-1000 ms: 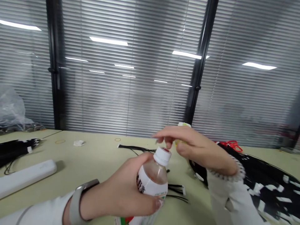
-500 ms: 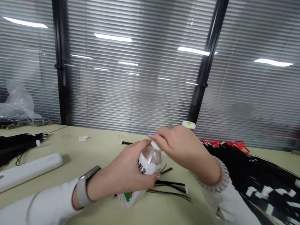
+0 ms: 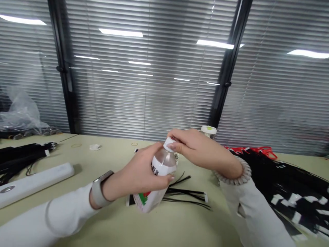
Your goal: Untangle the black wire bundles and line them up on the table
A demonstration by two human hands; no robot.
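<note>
My left hand point(image 3: 140, 171) is wrapped around a plastic bottle point(image 3: 163, 169) with a white label, dark characters and a green-and-red picture near its base. The bottle leans, its top toward the right, above the table. At its neck sits a white bottle cap point(image 3: 169, 144), pinched between the thumb and fingers of my right hand point(image 3: 196, 147). Whether the cap is loose or still threaded on, I cannot tell. Behind and below the bottle lie thin black cables point(image 3: 185, 192) with white ends. My left palm and fingers hide part of the label.
A long white device point(image 3: 38, 183) lies at left, near black cable bundles point(image 3: 23, 157). A big black cable pile point(image 3: 290, 185) and red cords point(image 3: 268, 151) are at right. A white-lidded container point(image 3: 208, 130) stands behind my right hand. Blinds point(image 3: 154, 85) rise behind the table point(image 3: 154, 230).
My right hand's fingers have shifted from lying over the cap to pinching its side, so more of the cap shows. Both hands and the bottle sit slightly higher in view.
</note>
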